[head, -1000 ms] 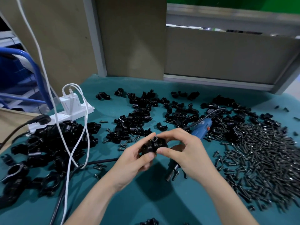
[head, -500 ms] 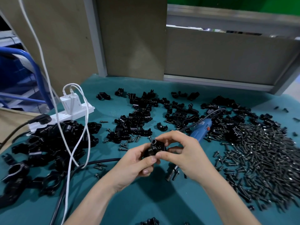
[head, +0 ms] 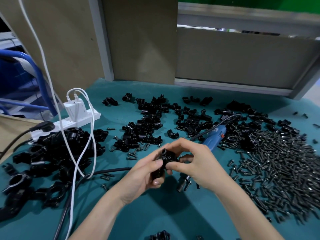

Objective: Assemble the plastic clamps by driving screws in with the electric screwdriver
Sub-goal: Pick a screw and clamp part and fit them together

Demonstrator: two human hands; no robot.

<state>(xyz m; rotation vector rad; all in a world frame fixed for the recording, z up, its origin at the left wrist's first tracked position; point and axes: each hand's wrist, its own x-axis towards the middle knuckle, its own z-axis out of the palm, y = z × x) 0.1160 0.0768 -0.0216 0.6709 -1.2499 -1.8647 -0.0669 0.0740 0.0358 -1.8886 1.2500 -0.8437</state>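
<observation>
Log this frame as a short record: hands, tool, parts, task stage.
left hand: grips black clamp
right hand: pinches same clamp
electric screwdriver: blue, lying on table beyond right hand, unheld
screws: large pile at right
clamp parts: heaps at left and centre
stage: fitting by hand, no driving yet

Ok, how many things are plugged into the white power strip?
2. A black plug at the left end of the power strip, and a white charger near its middle. The pile of black clamps covers its near-left edge, so another may be hidden.
</observation>
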